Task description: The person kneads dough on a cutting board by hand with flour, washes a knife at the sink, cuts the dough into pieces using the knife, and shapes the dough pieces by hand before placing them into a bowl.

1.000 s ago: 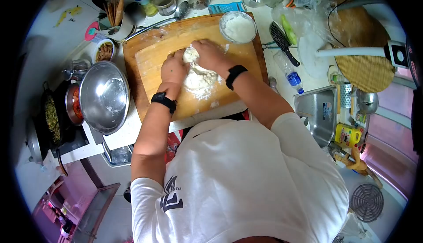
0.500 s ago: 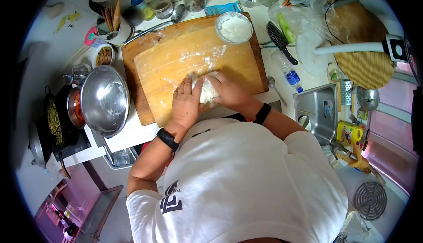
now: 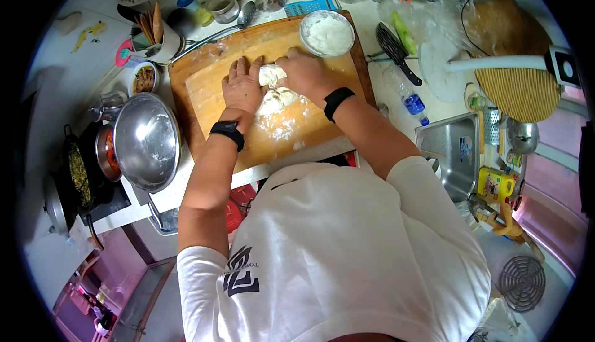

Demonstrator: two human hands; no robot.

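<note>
White dough (image 3: pixel 277 100) is being held between the two hands, set apart, near the middle of a wooden board (image 3: pixel 207 97); the left hand (image 3: pixel 243 88) is being rested with fingers spread, at the dough's left side; the right hand (image 3: pixel 302 74) is being pressed, fingers bent, against its far right side; whether it is being gripped cannot be told; a flour bowl (image 3: pixel 349 44) is being supported at the board's far right corner.

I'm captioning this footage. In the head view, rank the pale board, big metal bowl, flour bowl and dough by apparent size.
1. Pale board
2. Big metal bowl
3. Flour bowl and dough: similar, so not ranked; the dough is partly hidden.
</note>
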